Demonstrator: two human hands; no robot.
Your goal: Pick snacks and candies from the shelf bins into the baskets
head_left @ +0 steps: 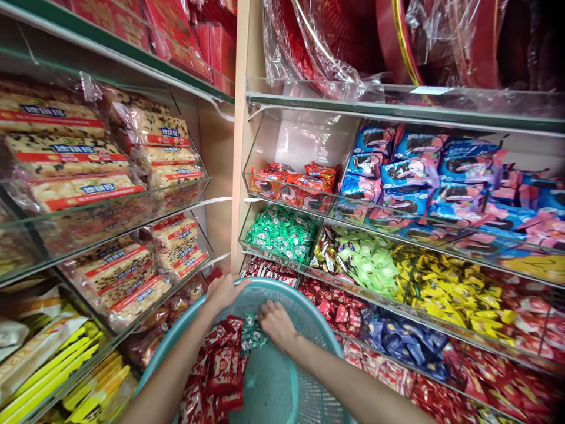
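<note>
A teal plastic basket (320,321) with mesh walls stands low in front of me. My left hand (224,292) is closed over its far rim. Inside it, my right hand (277,323) has its fingers curled down beside a small heap of green wrapped candies (252,334). Whatever those fingers hold, if anything, is hidden beneath them. Red packets (223,368) are piled on the left side of the basket, next to the green candies. Part of the bare basket floor shows below my right hand.
Glass-fronted shelves meet in a corner. On the right are green candies (282,234), light green candies (373,262), yellow candies (459,294), dark blue candies (401,341) and blue snack packs (410,176). Wrapped pastry bars (75,156) fill the left shelves. A wooden post (238,129) divides both sides.
</note>
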